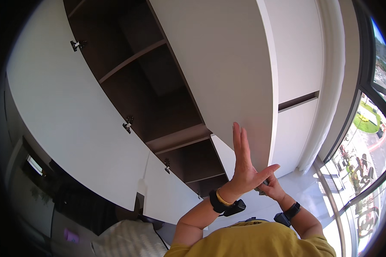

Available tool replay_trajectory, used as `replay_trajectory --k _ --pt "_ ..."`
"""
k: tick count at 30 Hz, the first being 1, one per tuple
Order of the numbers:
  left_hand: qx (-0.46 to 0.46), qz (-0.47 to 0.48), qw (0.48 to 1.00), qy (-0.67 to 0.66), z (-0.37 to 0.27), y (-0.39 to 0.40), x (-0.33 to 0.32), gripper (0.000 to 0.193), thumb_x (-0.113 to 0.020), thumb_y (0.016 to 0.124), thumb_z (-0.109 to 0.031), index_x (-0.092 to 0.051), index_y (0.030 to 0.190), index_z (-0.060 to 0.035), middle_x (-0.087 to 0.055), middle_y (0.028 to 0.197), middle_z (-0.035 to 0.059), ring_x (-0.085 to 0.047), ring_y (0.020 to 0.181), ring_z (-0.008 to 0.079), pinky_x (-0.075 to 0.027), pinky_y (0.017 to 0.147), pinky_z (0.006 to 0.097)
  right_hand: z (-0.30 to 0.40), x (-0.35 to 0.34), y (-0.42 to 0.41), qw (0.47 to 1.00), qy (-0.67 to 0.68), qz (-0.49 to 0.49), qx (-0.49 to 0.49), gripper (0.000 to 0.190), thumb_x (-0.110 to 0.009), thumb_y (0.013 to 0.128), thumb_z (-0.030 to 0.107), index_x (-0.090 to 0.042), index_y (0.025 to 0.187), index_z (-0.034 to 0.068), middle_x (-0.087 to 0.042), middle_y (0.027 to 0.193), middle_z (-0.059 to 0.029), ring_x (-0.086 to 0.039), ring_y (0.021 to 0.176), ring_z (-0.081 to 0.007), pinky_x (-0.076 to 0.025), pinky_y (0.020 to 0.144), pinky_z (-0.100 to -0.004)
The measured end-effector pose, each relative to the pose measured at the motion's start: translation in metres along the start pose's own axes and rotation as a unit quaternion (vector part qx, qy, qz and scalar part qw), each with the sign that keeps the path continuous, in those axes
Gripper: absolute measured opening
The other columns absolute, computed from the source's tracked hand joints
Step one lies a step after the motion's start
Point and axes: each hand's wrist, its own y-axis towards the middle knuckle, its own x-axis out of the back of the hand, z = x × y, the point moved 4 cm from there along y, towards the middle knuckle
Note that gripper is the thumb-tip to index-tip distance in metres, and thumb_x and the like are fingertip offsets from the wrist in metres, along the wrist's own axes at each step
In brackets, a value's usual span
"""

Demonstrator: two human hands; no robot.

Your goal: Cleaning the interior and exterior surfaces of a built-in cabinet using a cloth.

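My left hand (246, 172) is raised with its fingers stretched upward and the thumb held out to the side. Nothing is in it, and it overlaps the lower part of a pale open cabinet door (225, 70); I cannot tell if they touch. Just behind and below, my right hand (274, 190) grips a small dark grey item (261, 192). Most of that item is hidden, so its kind is unclear. To the left, the cabinet's dark brown interior (148, 86) shows bare shelves. Another white door (74, 109) stands open on hinges.
A lower white door (170, 196) also hangs open. Closed white cabinet fronts (297, 48), a white curtain (333, 80) and large windows (357, 154) are at the right. A striped fabric surface (132, 239) and a purple bin-like object (71, 235) lie at lower left.
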Motion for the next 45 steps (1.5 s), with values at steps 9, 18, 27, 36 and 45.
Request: replay_trajectory --k 9,18,27,36,45 --pt "0.138 -0.065 0.986 -0.070 0.010 -0.057 0.050 0.091 -0.050 0.080 0.006 0.005 0.151 -0.0045 0.000 0.156 0.0239 -0.009 0.145 0.0388 -0.019 0.114 0.0458 -0.041 -0.027 0.006 0.933 0.259 -0.200 -0.148 0.028 -0.051 0.088 0.004 -0.046 0.113 -0.008 -0.061 0.100 -0.0201 -0.067 0.088 -0.0302 -0.058 0.077 -0.0399" --pt "0.148 -0.048 0.982 -0.111 0.038 -0.101 0.119 0.076 -0.055 0.084 0.003 -0.014 0.147 -0.0016 -0.042 0.137 0.0158 -0.044 0.125 0.0219 -0.040 0.099 0.0337 0.175 -0.142 0.016 0.865 -0.188 0.059 0.462 0.050 -0.065 0.084 0.009 -0.048 0.130 0.006 -0.028 0.148 -0.0253 -0.035 0.134 -0.0431 -0.030 0.110 -0.0454" --pt "0.160 -0.039 0.986 -0.032 0.007 -0.101 0.136 0.073 -0.055 0.088 -0.003 -0.013 0.147 -0.0002 -0.033 0.142 0.0187 -0.041 0.129 0.0275 -0.035 0.105 0.0363 0.263 -0.235 0.063 0.748 -0.279 -0.083 0.597 0.053 -0.059 0.072 -0.007 -0.055 0.123 0.008 -0.018 0.147 -0.0361 -0.028 0.132 -0.0581 -0.031 0.108 -0.0506" --pt "0.158 -0.027 0.987 -0.020 0.022 -0.104 0.132 0.079 -0.051 0.086 0.002 -0.004 0.149 0.0016 -0.029 0.145 0.0247 -0.045 0.125 0.0297 -0.037 0.105 0.0351 0.474 -0.258 0.093 0.667 -0.210 -0.108 0.707 0.045 -0.050 0.085 0.010 -0.045 0.129 0.001 -0.036 0.136 -0.0286 -0.048 0.117 -0.0448 -0.041 0.100 -0.0406" --pt "0.196 -0.012 0.800 -0.567 0.024 -0.097 0.150 0.091 -0.062 0.076 -0.022 -0.014 0.152 -0.0136 -0.030 0.149 0.0081 -0.030 0.137 0.0263 -0.022 0.114 0.0416 0.347 -0.242 0.107 0.722 -0.179 -0.069 0.665 0.048 -0.059 0.086 0.015 -0.046 0.131 0.006 -0.022 0.149 -0.0304 -0.034 0.131 -0.0485 -0.034 0.107 -0.0438"
